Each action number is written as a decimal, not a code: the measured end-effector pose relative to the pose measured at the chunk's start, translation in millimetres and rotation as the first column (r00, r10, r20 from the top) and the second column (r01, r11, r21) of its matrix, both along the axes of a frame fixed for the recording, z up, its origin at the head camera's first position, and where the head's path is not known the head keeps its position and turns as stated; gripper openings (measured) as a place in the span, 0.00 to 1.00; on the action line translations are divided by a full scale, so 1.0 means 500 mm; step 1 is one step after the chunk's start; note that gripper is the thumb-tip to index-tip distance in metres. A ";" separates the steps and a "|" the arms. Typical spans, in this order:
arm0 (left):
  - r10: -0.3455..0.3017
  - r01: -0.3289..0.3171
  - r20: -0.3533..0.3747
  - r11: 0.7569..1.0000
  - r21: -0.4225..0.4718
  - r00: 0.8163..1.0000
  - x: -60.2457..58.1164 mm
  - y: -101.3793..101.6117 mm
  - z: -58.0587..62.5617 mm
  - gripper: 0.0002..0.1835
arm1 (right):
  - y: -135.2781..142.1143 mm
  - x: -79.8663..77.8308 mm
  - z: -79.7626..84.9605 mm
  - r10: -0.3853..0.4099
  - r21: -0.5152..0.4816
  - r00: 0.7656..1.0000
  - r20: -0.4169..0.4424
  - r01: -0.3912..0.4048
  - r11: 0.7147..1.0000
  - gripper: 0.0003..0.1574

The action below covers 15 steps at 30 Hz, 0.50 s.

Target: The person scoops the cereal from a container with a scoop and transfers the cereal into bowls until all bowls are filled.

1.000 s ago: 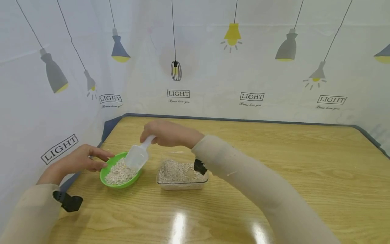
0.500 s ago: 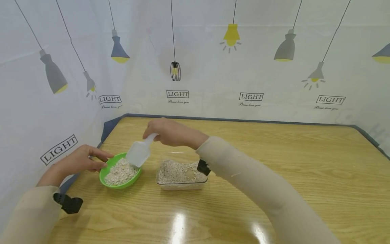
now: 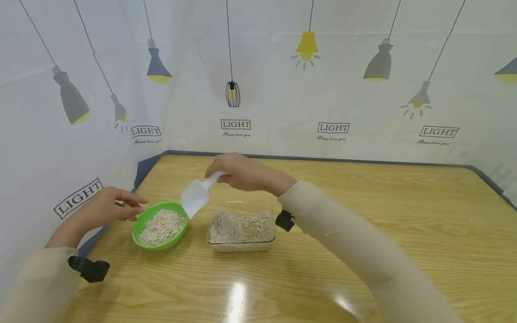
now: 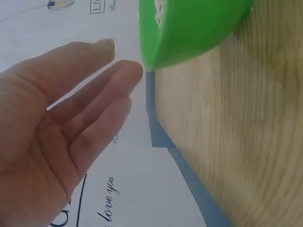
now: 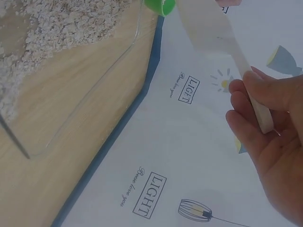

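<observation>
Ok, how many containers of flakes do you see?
2: the green bowl beside the left hand, and the clear container to the bowl's right. I see no others, though the right sleeve blocks part of the view.

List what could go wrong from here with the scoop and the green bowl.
1. The white scoop in the right hand has its tip close to the rim of the green bowl; a bump might shift the bowl, since the left hand is not gripping it.
2. If any flakes cling to the scoop, they could drop onto the table between the bowl and the clear container.
</observation>
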State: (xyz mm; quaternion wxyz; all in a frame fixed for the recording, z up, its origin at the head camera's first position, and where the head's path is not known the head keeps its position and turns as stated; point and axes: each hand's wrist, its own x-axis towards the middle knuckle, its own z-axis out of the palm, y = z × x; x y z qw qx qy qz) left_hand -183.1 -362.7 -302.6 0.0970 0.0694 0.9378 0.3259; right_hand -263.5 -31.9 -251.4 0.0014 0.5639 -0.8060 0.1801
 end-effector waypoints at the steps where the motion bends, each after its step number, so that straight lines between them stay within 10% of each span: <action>1: -0.001 0.001 -0.008 1.000 -0.004 1.000 0.000 0.003 0.002 0.22 | 0.005 -0.001 0.000 -0.007 0.002 1.000 0.003 0.007 1.000 0.15; 15: -0.173 0.173 -0.119 0.985 -0.012 0.978 -0.011 0.112 0.029 0.18 | 0.090 -0.011 -0.001 -0.006 -0.087 0.999 -0.039 0.003 0.996 0.13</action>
